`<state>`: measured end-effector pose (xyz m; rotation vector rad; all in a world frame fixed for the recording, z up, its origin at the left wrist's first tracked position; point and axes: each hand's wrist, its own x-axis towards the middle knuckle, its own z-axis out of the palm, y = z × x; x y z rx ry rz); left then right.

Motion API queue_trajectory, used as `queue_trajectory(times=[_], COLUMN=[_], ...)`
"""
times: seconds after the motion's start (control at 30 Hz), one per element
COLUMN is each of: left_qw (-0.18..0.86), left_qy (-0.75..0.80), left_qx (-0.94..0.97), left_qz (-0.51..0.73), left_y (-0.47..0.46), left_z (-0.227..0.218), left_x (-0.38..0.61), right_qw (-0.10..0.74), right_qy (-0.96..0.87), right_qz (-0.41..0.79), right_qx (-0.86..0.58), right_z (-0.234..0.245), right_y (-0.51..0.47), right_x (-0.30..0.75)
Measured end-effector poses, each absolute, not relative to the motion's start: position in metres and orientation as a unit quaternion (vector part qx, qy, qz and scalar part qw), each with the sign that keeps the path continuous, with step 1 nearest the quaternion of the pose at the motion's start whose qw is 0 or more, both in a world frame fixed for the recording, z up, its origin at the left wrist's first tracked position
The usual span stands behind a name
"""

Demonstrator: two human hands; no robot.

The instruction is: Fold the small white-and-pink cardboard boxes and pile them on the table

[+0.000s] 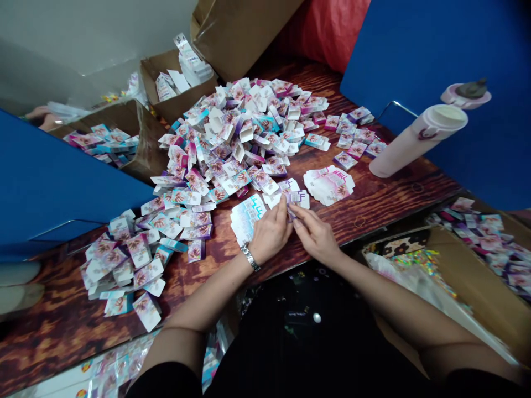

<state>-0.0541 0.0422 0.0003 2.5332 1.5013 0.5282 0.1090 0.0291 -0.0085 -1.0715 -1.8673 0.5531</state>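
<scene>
My left hand (271,231) and my right hand (317,233) meet near the table's front edge, fingers closed around a small purple-and-white carton (291,214), mostly hidden by the fingers. Just beyond them lies a spread of flat purple carton blanks (299,198). Flat blue carton blanks (244,221) lie beside my left hand, partly under it. To the right, beyond my right hand, pink flat blanks (329,185) are fanned out. A large heap of folded small cartons (236,132) in pink, purple and blue covers the table behind; many have flaps standing up.
A pale bottle (418,141), lid flipped up, stands at the right. Blue panels (440,72) flank the table (385,193). Cardboard boxes (151,138) hold cartons at back left. An open box (468,265) sits below right. Another person's hand (41,117) shows far left.
</scene>
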Motion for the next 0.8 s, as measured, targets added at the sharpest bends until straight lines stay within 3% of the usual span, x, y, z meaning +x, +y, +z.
queue_trajectory(times=[0.07, 0.13, 0.27, 0.33, 0.43, 0.53, 0.6, 0.8], left_qw=[0.042, -0.013, -0.057, -0.048, -0.017, 0.005, 0.006, 0.001], left_qy=[0.508, 0.523, 0.513, 0.488, 0.458, 0.453, 0.452, 0.458], left_qx=[0.840, 0.815, 0.779, 0.805, 0.858, 0.881, 0.887, 0.885], left_qz=[0.185, 0.251, 0.356, 0.333, 0.233, 0.134, 0.095, 0.088], left_y=[0.058, 0.081, 0.112, 0.110, 0.091, 0.073, 0.066, 0.065], left_z=[0.016, 0.040, 0.077, 0.070, 0.031, -0.007, -0.018, -0.009], left_x=[-0.064, -0.075, -0.087, -0.084, -0.072, -0.060, -0.055, -0.052], right_qw=[0.411, 0.373, 0.175, 0.082, 0.025, 0.044, 0.103, 0.327], right_qy=[-0.755, -0.767, -0.835, -0.843, -0.839, -0.841, -0.840, -0.697], right_qz=[0.255, 0.214, 0.107, 0.080, 0.069, 0.058, 0.091, 0.408], right_qx=[-0.443, -0.476, -0.510, -0.526, -0.539, -0.535, -0.524, -0.491], right_z=[-0.007, -0.005, -0.005, -0.007, -0.008, -0.007, -0.006, -0.010], right_y=[0.044, 0.061, 0.090, 0.097, 0.102, 0.103, 0.102, 0.093], right_x=[0.123, 0.136, 0.147, 0.145, 0.141, 0.139, 0.140, 0.147])
